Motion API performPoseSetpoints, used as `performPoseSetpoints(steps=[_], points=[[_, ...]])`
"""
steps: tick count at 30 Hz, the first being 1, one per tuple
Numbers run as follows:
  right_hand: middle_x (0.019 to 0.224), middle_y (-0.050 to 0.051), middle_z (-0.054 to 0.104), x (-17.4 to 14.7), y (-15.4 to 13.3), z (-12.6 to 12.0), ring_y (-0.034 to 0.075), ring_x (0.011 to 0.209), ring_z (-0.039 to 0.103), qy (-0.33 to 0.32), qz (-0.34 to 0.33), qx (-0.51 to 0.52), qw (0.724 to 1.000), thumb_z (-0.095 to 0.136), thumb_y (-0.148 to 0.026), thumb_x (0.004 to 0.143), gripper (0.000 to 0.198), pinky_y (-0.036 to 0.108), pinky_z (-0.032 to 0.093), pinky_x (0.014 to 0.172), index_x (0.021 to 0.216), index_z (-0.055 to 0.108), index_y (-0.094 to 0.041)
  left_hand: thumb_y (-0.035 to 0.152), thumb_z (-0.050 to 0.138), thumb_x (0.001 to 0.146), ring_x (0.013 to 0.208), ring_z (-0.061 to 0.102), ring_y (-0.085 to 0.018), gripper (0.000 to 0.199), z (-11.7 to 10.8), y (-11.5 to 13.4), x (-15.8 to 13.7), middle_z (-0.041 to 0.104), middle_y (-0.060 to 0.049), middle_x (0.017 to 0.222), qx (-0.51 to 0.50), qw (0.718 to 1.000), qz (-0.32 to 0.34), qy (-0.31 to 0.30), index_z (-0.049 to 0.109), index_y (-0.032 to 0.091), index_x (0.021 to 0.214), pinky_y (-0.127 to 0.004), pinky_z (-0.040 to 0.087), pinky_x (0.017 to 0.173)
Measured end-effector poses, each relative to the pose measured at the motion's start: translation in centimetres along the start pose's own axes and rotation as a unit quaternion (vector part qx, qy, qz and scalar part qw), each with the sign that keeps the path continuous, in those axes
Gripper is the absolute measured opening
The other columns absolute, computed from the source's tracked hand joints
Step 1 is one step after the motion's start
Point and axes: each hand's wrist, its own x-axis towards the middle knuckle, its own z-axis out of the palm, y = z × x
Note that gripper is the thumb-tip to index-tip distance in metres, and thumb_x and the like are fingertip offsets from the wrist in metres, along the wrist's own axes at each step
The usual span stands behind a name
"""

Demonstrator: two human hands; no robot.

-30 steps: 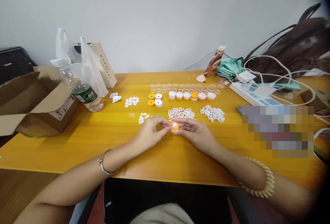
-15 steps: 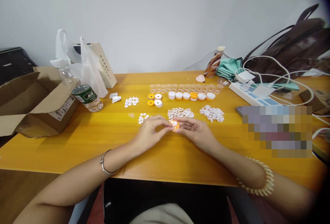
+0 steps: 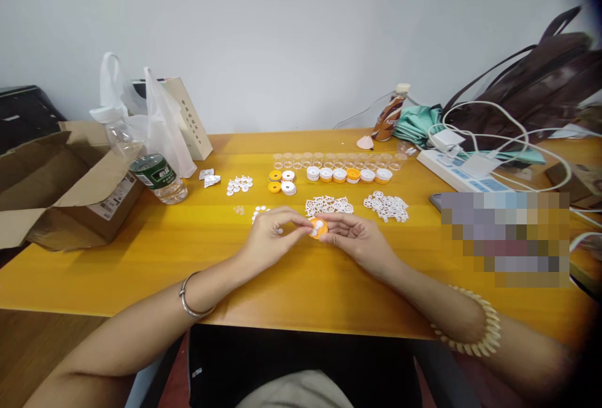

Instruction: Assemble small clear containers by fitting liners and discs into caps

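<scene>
An orange disc (image 3: 323, 231) is pinched between left hand (image 3: 270, 239) and right hand (image 3: 361, 242), white dots (image 3: 319, 224) already on it; discs (image 3: 339, 175) are stacked at one o'clock — stemmed pieces (image 3: 244, 188) are left loose at ten.

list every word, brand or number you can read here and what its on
"NE": brown bottle; the rest is unclear.
"怡": green label on the clear bottle; next character blurred.
Too small or blurred: writing on the beige box, carton label and black cloth.
</scene>
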Motion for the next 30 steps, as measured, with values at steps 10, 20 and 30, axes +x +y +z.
performPoseSetpoints(steps=[10, 20, 30], points=[[0.086, 0.002, 0.071, 0.0, 0.1, 0.0, 0.017, 0.081, 0.066, -0.01, -0.019, -0.012, 1.0, 0.074, -0.027, 0.063, 0.032, 0.036, 0.051, 0.084, 0.094, 0.068, -0.023, 0.023, 0.067, 0.071, 0.069, 0.061, -0.011, 0.019, 0.4, -0.5, 0.2, 0.068, -0.004, 0.078, -0.137, 0.975, -0.158, -0.076, 0.062, 0.013, 0.086, -0.023, 0.047, 0.064], [0.087, 0.002, 0.071, 0.0, 0.4, 0.2, 0.016, 0.079, 0.066, -0.019, -0.005, -0.004, 1.0, 0.074, -0.025, 0.062, 0.033, 0.035, 0.051, 0.082, 0.094, 0.068, -0.022, 0.014, 0.069, 0.062, 0.051, 0.049, -0.003, 0.02, 1.1, -0.8, 0.3, 0.056, 0.005, 0.06, -0.256, 0.932, -0.247, -0.073, 0.054, 0.012, 0.075, -0.018, 0.041, 0.056], [0.092, 0.002, 0.071, 0.1, 0.6, -0.2, 0.014, 0.078, 0.065, -0.047, 0.011, 0.023, 0.999, 0.075, -0.022, 0.061, 0.032, 0.033, 0.05, 0.083, 0.093, 0.069, -0.022, 0.018, 0.071, 0.06, 0.051, 0.046, -0.004, 0.021, 1.1, -0.3, 0.2, 0.053, 0.006, 0.057, -0.25, 0.918, -0.298, -0.078, 0.056, 0.013, 0.073, -0.016, 0.036, 0.052]])
